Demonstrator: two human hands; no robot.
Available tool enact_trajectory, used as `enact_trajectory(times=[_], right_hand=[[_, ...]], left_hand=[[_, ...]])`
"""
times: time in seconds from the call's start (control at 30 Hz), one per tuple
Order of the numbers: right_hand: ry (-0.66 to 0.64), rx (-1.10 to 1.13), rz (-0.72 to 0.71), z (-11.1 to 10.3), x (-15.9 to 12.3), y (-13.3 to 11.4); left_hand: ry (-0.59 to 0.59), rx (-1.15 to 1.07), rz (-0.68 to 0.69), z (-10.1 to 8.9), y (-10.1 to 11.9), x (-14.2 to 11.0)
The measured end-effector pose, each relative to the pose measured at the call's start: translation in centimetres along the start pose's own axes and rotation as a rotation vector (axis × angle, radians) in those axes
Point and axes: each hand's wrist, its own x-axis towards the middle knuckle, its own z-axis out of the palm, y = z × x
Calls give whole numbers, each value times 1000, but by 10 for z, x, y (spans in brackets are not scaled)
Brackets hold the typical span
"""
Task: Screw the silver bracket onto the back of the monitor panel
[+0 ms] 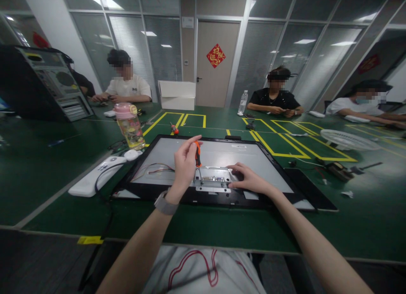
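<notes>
An opened monitor panel [263, 167] with a black frame lies flat on the green table in front of me. On its lower middle sits a silver metal bracket [213, 189] with a row of ports. My left hand [185, 161] is closed around an orange and black screwdriver [198, 153], which stands nearly upright with its shaft pointing down at the bracket's left part; the exact tip contact is too small to tell. My right hand [249, 180] grips the bracket's right end between thumb and fingers. Thin wires [155, 169] lie on the panel left of the bracket.
Left of the panel are a white power strip [97, 175] and a pink-lidded bottle [128, 125]. A computer tower [50, 83] stands farther left. To the right lie a black flat slab [309, 188] and a white fan grille [349, 140]. Several people sit across the table.
</notes>
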Motion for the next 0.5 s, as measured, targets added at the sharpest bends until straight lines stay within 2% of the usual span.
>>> enact_trajectory(times=[0.2,0.4,0.5], right_hand=[[3,-5,-13,1,1,2],[4,-8,-13,1,0,2],[9,-8,-20,0,0,1]], left_hand=[[-27,65,55,3,5,-2],[-56,-68,-30,2,1,1],[-51,-20,-10,2,2,0]])
